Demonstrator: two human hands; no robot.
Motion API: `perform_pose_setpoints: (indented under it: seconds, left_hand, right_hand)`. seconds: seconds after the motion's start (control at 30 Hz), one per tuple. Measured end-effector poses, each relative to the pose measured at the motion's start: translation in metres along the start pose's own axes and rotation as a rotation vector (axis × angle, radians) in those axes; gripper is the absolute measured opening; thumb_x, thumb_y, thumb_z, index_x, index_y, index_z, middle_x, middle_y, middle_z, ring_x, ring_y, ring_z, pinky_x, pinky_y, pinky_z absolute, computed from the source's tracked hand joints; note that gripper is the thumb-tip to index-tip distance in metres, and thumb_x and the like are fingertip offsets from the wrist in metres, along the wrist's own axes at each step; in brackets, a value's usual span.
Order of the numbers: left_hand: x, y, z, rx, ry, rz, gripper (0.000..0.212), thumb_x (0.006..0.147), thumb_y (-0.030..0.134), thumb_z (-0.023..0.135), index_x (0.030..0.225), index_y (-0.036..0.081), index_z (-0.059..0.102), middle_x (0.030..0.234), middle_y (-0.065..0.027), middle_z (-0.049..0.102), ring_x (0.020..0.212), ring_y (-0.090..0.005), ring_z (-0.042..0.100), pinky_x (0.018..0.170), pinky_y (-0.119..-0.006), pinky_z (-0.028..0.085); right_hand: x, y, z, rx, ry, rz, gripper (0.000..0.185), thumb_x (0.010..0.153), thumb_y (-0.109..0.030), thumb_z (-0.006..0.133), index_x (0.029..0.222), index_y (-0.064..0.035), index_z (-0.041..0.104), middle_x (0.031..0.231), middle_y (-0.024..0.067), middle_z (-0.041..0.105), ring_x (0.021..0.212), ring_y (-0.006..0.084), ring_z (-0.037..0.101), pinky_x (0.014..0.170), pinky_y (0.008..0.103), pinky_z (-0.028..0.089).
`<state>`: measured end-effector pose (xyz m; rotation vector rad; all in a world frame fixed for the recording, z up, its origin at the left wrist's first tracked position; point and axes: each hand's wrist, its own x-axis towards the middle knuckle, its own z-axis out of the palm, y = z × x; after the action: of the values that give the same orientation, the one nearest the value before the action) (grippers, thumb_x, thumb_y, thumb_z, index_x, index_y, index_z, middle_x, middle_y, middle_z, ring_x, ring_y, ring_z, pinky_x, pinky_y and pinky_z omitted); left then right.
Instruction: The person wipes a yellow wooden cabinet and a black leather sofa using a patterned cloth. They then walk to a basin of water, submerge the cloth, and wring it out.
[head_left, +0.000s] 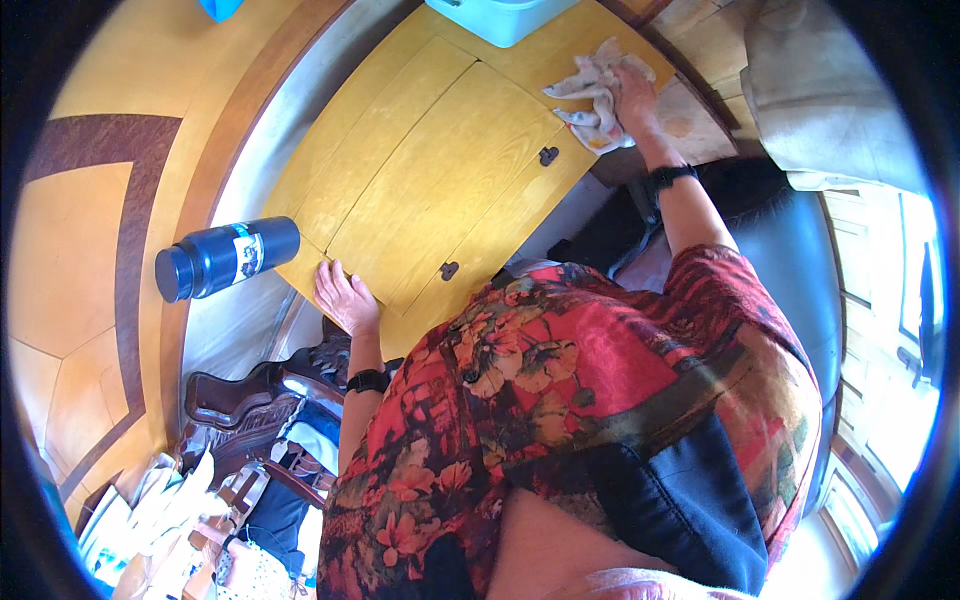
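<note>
My right hand (634, 91) presses a crumpled, patterned white cloth (594, 94) against the far right end of a yellow wooden tabletop (450, 157). Its fingers are partly hidden in the folds. Flat on the near left end of the same top lies my left hand (346, 298), holding nothing, fingers slightly apart. Just beyond it, a dark blue bottle (229, 257) with a picture label stands at the left edge. Two small dark metal fittings (549, 156) are set along a seam on the near side.
A light blue plastic tub (506, 19) sits at the far edge. Carved dark wooden furniture (240, 394) is at the lower left, with another person's arm (240, 559) below it. A dark chair (795, 247) stands at the right.
</note>
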<state>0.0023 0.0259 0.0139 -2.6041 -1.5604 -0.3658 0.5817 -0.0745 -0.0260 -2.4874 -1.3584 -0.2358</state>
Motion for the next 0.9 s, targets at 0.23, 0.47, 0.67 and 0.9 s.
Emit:
perform_pose_setpoints:
  seconds: [0.23,0.47,0.67,0.9]
  left_hand:
    - [-0.005,-0.003,0.008,-0.003,-0.045,-0.047,0.046,0.079,0.017,0.055,0.122,0.008,0.043,0.133,-0.0119,0.036,0.126,-0.0303,0.030,0.103,-0.048,0.022]
    - [-0.002,-0.003,0.006,0.006,-0.015,-0.059,0.044,0.077,0.018,0.055,0.120,0.008,0.046,0.130,-0.0125,0.040,0.123,-0.0306,0.034,0.102,-0.049,0.023]
    - [0.003,-0.001,-0.007,-0.113,0.033,-0.052,0.040,0.077,0.019,0.053,0.114,0.006,0.050,0.126,-0.0152,0.043,0.121,-0.0320,0.036,0.102,-0.048,0.024]
    - [0.002,0.011,-0.013,-0.114,0.029,-0.076,0.039,0.075,0.019,0.053,0.112,0.005,0.051,0.124,-0.0162,0.044,0.119,-0.0335,0.037,0.101,-0.050,0.023]
  right_hand:
    - [0.016,-0.106,0.043,-0.122,-0.140,0.011,0.048,0.085,-0.038,0.049,0.125,-0.0115,0.046,0.129,0.0098,0.045,0.119,0.0266,0.041,0.098,0.0456,0.030]
    - [-0.044,-0.301,-0.014,0.321,-0.424,-0.636,0.039,0.077,-0.024,0.059,0.115,-0.0159,0.055,0.126,0.0063,0.047,0.125,0.0208,0.036,0.105,0.0441,0.024]
    - [0.015,-0.278,0.025,0.314,-0.359,-0.832,0.034,0.081,-0.019,0.054,0.115,-0.0177,0.051,0.125,0.0042,0.046,0.120,0.0225,0.040,0.099,0.0470,0.029]
    - [0.088,-0.240,0.062,0.063,0.013,-0.265,0.037,0.081,-0.028,0.052,0.116,-0.0171,0.049,0.122,0.0073,0.047,0.116,0.0276,0.043,0.093,0.0452,0.033]
